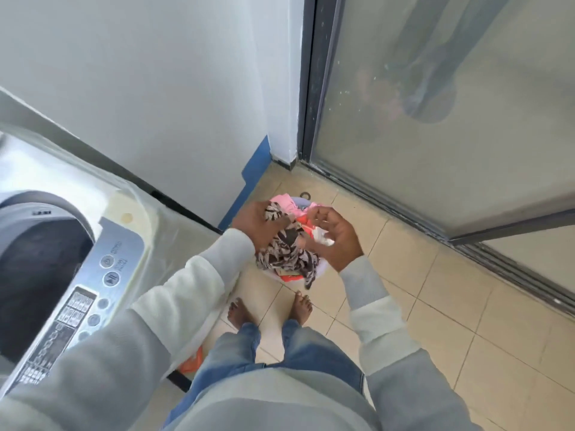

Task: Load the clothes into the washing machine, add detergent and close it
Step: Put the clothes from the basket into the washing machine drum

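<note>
**Laundry corner, hands at the basket**

Head view.
- Left hand: fingers curled over a black-and-white patterned garment, gripping its top end. The rest of the garment hangs down over the near side of the basket.
- Right hand: palm turned towards the camera, fingers curled, holding a small white cloth, just right of the patterned garment.
- Basket: pale rim, standing on the floor beyond the bare feet, under both hands. Contents: pink clothes on the far side and orange-red pieces between the hands.
- Washing machine: top-loading, at the left, wrapped in clear plastic. Its dark drum opening is uncovered. The silver control panel runs along its right edge, partly hidden by the left sleeve.
- Orange item: on the floor by the near foot of the machine; its kind cannot be told.
- Surroundings: beige tiled floor, white wall at the far left, frosted glass door at the far right.
</note>
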Tool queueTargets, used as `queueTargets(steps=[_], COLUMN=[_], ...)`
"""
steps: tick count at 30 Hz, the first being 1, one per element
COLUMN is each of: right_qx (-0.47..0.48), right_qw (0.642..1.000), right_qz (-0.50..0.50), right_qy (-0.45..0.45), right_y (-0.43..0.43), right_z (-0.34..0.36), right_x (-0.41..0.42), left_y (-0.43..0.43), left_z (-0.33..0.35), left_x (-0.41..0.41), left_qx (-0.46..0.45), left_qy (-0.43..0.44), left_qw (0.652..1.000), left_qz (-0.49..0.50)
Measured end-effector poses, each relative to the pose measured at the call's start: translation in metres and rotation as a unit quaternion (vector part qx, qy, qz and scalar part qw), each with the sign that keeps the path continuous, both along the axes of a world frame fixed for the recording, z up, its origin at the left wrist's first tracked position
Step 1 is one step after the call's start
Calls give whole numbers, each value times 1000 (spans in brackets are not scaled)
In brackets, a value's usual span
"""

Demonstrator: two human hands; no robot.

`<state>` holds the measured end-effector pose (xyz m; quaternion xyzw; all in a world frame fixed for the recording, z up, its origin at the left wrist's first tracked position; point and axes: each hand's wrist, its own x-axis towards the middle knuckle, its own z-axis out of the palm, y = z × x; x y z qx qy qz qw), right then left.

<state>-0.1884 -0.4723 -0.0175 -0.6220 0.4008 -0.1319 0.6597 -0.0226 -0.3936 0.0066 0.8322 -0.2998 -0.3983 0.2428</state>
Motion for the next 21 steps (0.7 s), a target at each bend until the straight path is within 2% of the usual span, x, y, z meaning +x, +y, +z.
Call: queueTargets(steps=[2,3,5,7,10,12,13,14,15,16,17,19,20,21], right_qx=[-61,-69,-82,-112,-165,-229,-252,-269,-280,-280,-269,-217,-198,-187], right_qw=[994,992,992,991,986,968,956,944,935,932,938,965,974,979], right_qz=[88,99,72,12,14,70,96,121,143,158,162,138,111,83], right_qy=[-4,-27,-66,-70,-5,78,116,144,162,168,149,57,10,-23], right_y=[8,13,21,21,8,-3,-8,-12,-15,-18,-21,-28,-32,-36], right_z=[6,8,11,15,27,37,41,46,52,58,65,80,83,84], right_x=[-7,-5,2,7,5,5,7,9,12,15,17,11,5,-2], left_y=[-7,-9,-13,-15,-9,-4,-3,-4,-7,-9,-11,-13,-13,-13], left_z=[19,28,41,45,46,57,62,65,69,67,67,68,69,70], left_x=[7,8,7,2,6,10,8,3,-4,-8,-11,-9,-6,-3], left_qx=[-43,-50,-62,-77,-163,-181,-134,-79,-43,-28,-41,-115,-159,-192], left_qy=[143,205,327,357,172,41,-57,-164,-237,-258,-224,-28,68,128], left_qw=[983,968,925,911,967,978,968,942,922,921,941,985,982,972], left_qz=[105,137,184,190,96,-97,-206,-281,-304,-292,-251,-128,-72,-34])
